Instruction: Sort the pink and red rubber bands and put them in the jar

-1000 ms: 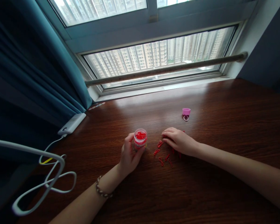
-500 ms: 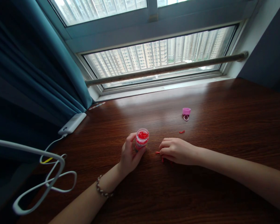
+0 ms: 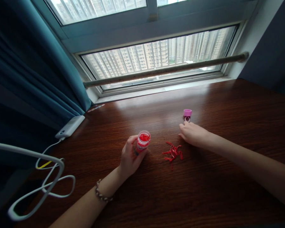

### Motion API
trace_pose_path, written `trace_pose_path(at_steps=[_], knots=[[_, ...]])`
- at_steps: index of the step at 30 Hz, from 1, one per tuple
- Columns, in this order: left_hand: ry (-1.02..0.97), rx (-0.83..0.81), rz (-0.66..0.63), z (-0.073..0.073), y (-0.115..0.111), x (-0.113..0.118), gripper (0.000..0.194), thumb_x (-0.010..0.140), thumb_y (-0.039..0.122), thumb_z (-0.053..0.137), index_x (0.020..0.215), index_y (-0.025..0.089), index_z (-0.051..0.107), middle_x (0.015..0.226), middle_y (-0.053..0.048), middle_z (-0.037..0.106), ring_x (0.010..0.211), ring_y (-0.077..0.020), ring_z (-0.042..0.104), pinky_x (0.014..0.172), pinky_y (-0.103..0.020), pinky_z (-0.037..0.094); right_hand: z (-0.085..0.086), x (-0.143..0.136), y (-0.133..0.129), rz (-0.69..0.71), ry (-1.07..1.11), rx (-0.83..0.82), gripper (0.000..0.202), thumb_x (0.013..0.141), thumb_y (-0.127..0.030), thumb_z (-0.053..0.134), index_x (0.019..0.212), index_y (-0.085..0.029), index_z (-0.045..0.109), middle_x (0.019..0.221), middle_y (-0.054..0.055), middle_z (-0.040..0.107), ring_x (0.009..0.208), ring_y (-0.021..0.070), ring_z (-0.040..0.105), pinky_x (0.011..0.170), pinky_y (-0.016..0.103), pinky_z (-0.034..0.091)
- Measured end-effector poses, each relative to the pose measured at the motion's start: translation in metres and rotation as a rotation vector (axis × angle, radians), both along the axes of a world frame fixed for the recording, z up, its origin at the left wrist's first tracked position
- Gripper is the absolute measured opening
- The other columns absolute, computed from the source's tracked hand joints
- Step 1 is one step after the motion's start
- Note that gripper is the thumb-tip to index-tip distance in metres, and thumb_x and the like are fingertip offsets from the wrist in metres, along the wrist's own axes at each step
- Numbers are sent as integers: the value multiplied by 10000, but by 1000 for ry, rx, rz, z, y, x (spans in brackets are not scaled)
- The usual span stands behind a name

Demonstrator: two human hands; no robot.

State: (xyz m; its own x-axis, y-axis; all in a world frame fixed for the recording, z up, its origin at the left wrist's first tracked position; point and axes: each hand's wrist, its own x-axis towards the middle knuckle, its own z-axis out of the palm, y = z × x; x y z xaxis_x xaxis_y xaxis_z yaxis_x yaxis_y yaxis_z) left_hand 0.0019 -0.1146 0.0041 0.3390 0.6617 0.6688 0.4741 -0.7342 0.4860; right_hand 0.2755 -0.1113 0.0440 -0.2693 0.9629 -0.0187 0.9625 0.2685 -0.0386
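My left hand [image 3: 130,156] is wrapped round a small clear jar [image 3: 142,143], open at the top and holding red pieces; it is tilted slightly. To the right of the jar lies a loose pile of thin red rubber bands [image 3: 173,152] on the table. My right hand [image 3: 192,133] rests beyond that pile, its fingers curled down to the tabletop. What its fingertips hold, if anything, is hidden. Just past them lies a pink lid [image 3: 187,112] with a pale loop on its near side.
Brown wooden table [image 3: 137,205] reaches to the window sill. A white power bank [image 3: 70,126] lies at the left with a white cable [image 3: 45,186] looping in front. Blue curtain [image 3: 38,63] hangs at the left, and a metal rail [image 3: 166,70] crosses the window.
My right hand has left the pile and moved away and to the right, over the spot where a single red band lay. The pile is uncovered. My left hand still holds the jar.
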Motion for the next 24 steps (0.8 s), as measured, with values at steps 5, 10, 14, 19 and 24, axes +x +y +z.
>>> trace_pose_path(at_steps=[5,10,14,19,24], knots=[[-1,4,2,1,0,1,391,753,229,578,1108,160,430,993,-84,569,879,-180,559,762,-311,462,-3,-12,-6,111,190,-165,136,826,-183,491,738,-134,583,706,100,619,612,187,579,513,248,359],[14,11,3,2,0,1,393,749,225,582,1104,165,425,988,-81,567,867,-175,558,757,-306,463,-1,-26,-14,212,387,-95,159,858,-197,457,758,-148,570,756,70,596,675,159,551,607,242,393],[23,2,21,2,0,1,389,748,234,585,1096,162,427,974,-80,568,843,-173,559,740,-304,465,-4,-34,-23,287,434,-93,125,849,-234,498,896,-144,570,908,96,545,835,180,523,742,280,414],[22,-8,21,2,-1,1,400,743,230,590,1103,165,428,966,-75,572,834,-170,560,742,-305,464,-1,-40,-34,534,453,-233,197,741,-317,645,872,-178,599,967,80,506,901,201,484,762,290,422],[6,-2,18,1,-1,1,406,739,221,594,1107,165,431,983,-82,569,856,-176,556,752,-315,463,6,-33,-28,607,374,-278,30,741,-139,595,755,-165,602,858,51,549,828,175,515,709,254,405]])
